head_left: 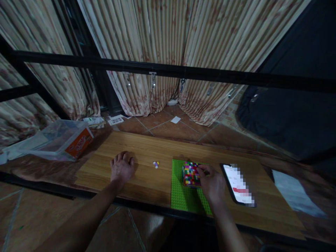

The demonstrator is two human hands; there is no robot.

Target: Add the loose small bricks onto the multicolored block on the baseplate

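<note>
My left hand (122, 167) rests palm down on the wooden board, its fingers loosely spread, with nothing seen in it. To its right lies a small cluster of white, purple and yellow toy bricks (156, 164). A green studded baseplate (177, 196) bears a block of many-coloured toy bricks (191, 174). Over the right part of that block is my right hand (213, 183), thumb and finger brought together in a pinch at its top. Whatever is between those fingertips is too small or hidden to make out. The hand covers part of the block and baseplate.
The wooden board (147, 147) carries a phone (237, 185) right of my right hand. A clear plastic bin (56, 140) with an orange label stands left. A paper sheet (298, 192) lies at the right. A black metal bar (168, 68) crosses before the curtains (157, 35).
</note>
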